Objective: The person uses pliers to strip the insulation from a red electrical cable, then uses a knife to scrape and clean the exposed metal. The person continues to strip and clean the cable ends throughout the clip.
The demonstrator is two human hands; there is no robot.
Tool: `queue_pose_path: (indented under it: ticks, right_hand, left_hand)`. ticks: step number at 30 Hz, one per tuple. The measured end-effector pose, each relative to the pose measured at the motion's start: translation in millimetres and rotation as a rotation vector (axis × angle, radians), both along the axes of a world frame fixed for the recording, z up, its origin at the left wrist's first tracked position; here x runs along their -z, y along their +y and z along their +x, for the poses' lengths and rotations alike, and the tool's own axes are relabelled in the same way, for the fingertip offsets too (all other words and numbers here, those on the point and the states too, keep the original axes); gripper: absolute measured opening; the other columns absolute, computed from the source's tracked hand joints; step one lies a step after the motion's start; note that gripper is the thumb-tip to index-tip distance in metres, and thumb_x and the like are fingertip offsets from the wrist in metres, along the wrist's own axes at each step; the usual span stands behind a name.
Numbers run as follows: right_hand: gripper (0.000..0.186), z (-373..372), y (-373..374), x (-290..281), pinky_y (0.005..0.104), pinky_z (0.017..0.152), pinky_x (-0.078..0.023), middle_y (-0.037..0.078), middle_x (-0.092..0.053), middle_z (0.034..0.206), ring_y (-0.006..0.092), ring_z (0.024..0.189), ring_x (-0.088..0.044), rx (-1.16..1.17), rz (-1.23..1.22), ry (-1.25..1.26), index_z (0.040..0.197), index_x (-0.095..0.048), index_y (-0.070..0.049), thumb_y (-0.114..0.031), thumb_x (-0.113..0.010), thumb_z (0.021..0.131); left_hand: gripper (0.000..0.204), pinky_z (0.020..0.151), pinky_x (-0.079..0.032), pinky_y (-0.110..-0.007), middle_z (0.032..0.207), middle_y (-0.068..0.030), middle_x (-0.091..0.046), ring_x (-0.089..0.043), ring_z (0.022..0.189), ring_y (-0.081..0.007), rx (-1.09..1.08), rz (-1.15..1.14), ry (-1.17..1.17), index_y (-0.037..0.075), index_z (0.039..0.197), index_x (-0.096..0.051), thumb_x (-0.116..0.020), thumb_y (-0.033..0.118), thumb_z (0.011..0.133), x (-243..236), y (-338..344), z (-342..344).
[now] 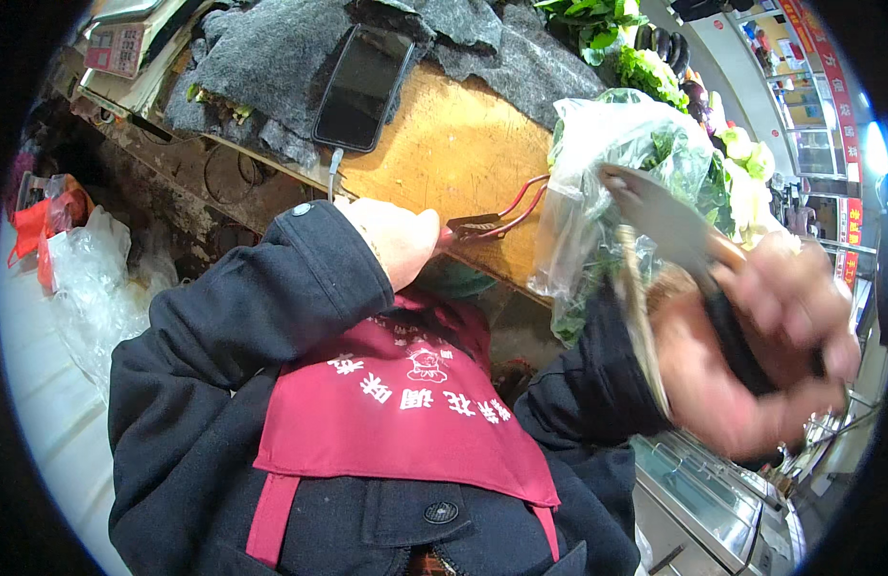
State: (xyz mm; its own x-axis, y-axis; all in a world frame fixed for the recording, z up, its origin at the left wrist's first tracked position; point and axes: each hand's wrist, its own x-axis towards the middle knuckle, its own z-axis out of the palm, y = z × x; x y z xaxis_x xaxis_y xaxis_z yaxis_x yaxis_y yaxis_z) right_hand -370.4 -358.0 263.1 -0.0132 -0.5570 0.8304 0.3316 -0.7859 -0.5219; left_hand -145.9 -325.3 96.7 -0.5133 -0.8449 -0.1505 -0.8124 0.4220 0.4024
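At the table's front edge, my left hand [398,235] is closed round the end of a red tool [482,227]. It has a dark middle piece and two thin red arms reaching toward a clear plastic bag; its exact kind I cannot make out. My right hand [741,355], smeared by motion, grips a knife [660,213] with a broad grey blade and a brown handle. A dark strip also shows across this palm, too blurred to name. The blade is over the plastic bag [592,154], which has green leaves in and around it.
A black phone [365,88] with a white cable lies on grey cloth [261,72] on the wooden table [444,125]. Leafy greens [655,77] and dark eggplants [676,50] lie at the far right. Crumpled plastic bags [103,278] hang at the left.
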Motion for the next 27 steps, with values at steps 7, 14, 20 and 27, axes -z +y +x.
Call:
queue_pose_path:
  ticks: [7, 14, 20, 27]
  right_hand:
    - [0.023, 28.9, -12.1, 142.1, 0.0335, 0.063, -0.051, 0.009, -0.060, 0.082, 0.0179, 0.068, -0.057, 0.192, 0.556, 0.022, 0.109, -0.053, -0.008, -0.026, -0.065, 0.101]
    - [0.015, 1.8, 11.1, 12.4, 0.0294, 0.060, -0.040, 0.001, -0.050, 0.081, 0.0131, 0.075, -0.046, 0.129, 0.060, -0.116, 0.092, -0.060, -0.013, -0.026, -0.065, 0.099]
    - [0.024, 37.9, -15.0, 115.1, 0.0334, 0.060, -0.050, 0.009, -0.058, 0.079, 0.0167, 0.065, -0.055, 0.118, 0.471, -0.030, 0.110, -0.049, -0.007, -0.019, -0.068, 0.102]
    - [0.041, -16.0, -1.8, 109.7, 0.0457, 0.082, -0.059, 0.015, -0.063, 0.092, 0.0252, 0.081, -0.065, 0.258, 0.330, -0.096, 0.119, -0.053, -0.005, -0.043, -0.059, 0.106]
  left_hand:
    - [0.039, 0.058, -0.055, -0.052, 0.065, -0.0198, -0.068, -0.071, 0.062, -0.0412, -0.024, 0.073, -0.013, 0.003, 0.092, -0.061, -0.051, 0.037, 0.108, -0.1, -3.7, -2.2]
    - [0.034, 0.064, -0.056, -0.051, 0.073, -0.0207, -0.070, -0.072, 0.069, -0.0408, 0.030, 0.066, -0.025, 0.001, 0.097, -0.059, -0.052, 0.033, 0.107, -1.0, 0.3, -1.7]
    - [0.032, 0.065, -0.056, -0.051, 0.075, -0.0216, -0.071, -0.072, 0.071, -0.0412, -0.007, 0.148, -0.012, 0.001, 0.099, -0.059, -0.053, 0.032, 0.106, -6.5, -4.5, -2.5]
    - [0.029, 0.064, -0.057, -0.049, 0.077, -0.0194, -0.070, -0.073, 0.073, -0.0385, 0.004, 0.084, -0.044, 0.002, 0.100, -0.059, -0.057, 0.031, 0.105, -7.8, 4.5, -0.3]
